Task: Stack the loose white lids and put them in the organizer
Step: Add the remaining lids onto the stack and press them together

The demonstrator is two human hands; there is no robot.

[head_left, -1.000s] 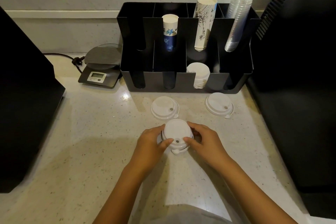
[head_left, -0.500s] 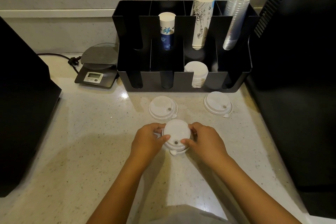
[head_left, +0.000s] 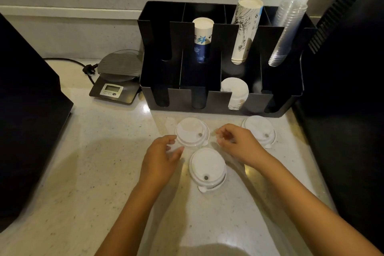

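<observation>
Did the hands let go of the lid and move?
Yes. Both hands, left and right, left the near lid and moved toward the organizer, flanking the middle lid.

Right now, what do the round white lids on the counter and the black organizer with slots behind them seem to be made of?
The round white lids look like thin moulded plastic with a matte top: raised dome, sip hole, small tab and a slightly translucent rim. The black organizer looks like smooth rigid plastic or acrylic, maybe coated metal: thin flat panels with clean rounded slots and a dull sheen. The pictures cannot settle which.
</observation>
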